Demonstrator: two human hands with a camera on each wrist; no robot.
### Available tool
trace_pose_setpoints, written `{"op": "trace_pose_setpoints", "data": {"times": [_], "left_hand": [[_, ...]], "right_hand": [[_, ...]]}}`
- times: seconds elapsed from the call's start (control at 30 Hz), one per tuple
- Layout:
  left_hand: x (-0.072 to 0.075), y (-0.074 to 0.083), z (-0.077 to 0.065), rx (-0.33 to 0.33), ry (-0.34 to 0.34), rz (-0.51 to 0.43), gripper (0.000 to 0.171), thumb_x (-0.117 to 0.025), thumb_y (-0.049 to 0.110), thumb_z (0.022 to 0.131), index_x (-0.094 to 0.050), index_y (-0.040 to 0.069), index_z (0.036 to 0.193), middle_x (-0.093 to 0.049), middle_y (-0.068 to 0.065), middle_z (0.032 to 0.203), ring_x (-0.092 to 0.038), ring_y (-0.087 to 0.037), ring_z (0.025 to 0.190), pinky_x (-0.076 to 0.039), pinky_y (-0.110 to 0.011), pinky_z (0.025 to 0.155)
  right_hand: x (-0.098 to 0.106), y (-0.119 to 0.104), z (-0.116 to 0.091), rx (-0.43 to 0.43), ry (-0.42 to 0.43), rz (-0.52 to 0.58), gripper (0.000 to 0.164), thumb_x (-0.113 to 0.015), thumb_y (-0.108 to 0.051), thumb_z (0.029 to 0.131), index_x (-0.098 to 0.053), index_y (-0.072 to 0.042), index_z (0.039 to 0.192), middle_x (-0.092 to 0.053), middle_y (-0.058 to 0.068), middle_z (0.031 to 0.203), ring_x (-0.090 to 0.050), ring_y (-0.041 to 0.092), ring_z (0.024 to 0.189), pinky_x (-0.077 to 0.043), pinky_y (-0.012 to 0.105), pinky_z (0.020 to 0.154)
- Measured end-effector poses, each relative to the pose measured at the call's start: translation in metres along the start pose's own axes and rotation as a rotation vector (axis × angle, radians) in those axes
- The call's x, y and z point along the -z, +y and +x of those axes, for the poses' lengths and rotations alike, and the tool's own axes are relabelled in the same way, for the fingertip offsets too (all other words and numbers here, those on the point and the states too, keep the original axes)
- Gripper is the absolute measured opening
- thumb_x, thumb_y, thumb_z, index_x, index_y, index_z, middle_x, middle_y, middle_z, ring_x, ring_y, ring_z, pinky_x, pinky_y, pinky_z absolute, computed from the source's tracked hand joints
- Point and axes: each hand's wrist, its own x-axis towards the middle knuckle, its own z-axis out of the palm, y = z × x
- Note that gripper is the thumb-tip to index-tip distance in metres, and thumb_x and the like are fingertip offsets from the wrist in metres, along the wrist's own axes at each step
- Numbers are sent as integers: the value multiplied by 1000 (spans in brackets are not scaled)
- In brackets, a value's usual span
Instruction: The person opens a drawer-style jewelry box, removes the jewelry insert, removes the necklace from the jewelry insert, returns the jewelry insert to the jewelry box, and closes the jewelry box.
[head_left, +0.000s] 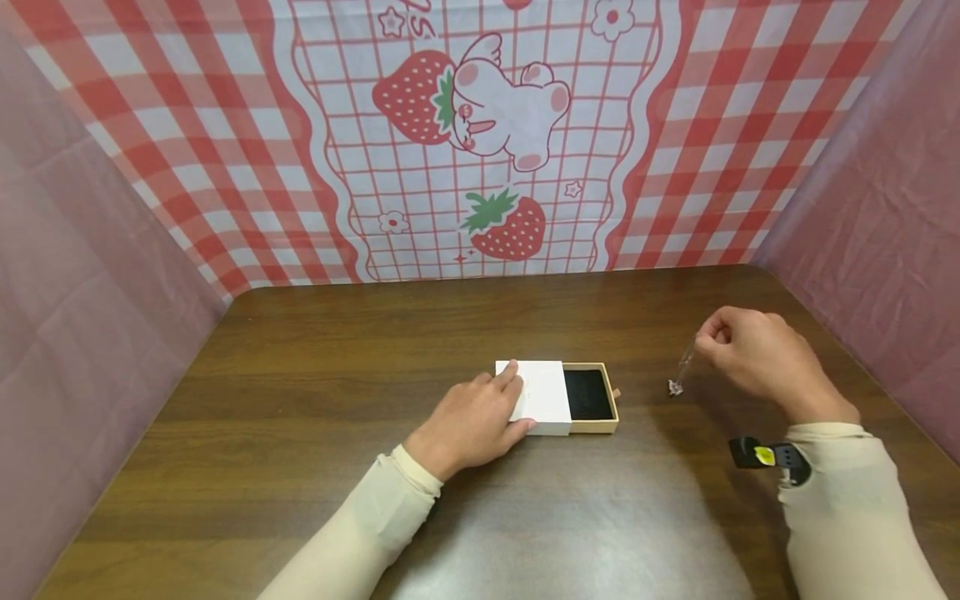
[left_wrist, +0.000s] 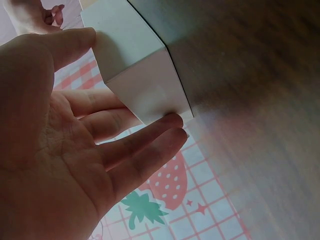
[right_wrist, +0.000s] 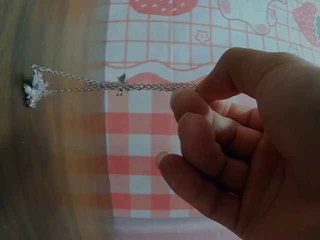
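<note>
Between the thumb and forefinger of my right hand the chain of a silver necklace is pinched. It hangs doubled, and its sparkling pendant dangles at or just above the tabletop, right of a small drawer-style jewelry box. My left hand grips the box's white sleeve, thumb on the near side and fingers over the top and left end. From the sleeve's right side the tan drawer sticks out partway, showing a black pad inside. A small pull tab is on the drawer's right edge.
The brown wooden table backs onto a red-and-white checked cloth with strawberry prints. Pink fabric walls stand at both sides. A dark band with a yellow piece is on the right wrist.
</note>
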Motion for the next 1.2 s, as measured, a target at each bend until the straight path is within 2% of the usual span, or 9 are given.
{"op": "trace_pose_setpoints", "data": {"times": [0.13, 0.3, 0.63, 1.2], "left_hand": [[0, 0, 0, -3, 3, -1, 50, -61, 45, 97, -63, 2, 123, -55, -16, 142, -66, -28, 96, -56, -41, 71], [0, 0, 0, -7, 5, 1, 50, -61, 45, 97, -63, 2, 123, -56, -16, 142, -66, -28, 95, -56, -41, 71], [0, 0, 0, -3, 0, 6, 50, -61, 46, 97, -63, 2, 123, -56, -16, 142, -66, -28, 96, -56, -40, 71], [-1, 0, -1, 2, -4, 7, 50, -60, 46, 98, -62, 3, 123, -55, -16, 143, -66, -29, 97, -56, -41, 72]], "right_hand": [[-3, 2, 1, -16, -48, 7, 11, -56, -12, 87, -64, -6, 90, -54, 1, 70, -48, 19, 63, -36, 35, 53], [-7, 5, 2, -6, -49, -4, 10, -57, -12, 85, -65, -8, 88, -54, -1, 69, -50, 19, 64, -37, 34, 54], [-9, 5, 3, -34, -122, 18, 12, -57, -14, 88, -63, -5, 92, -57, 0, 69, -50, 18, 63, -37, 35, 53], [-10, 2, 4, -27, -129, 14, 11, -57, -16, 89, -62, -7, 91, -57, 1, 71, -51, 19, 64, -38, 35, 55]]}}
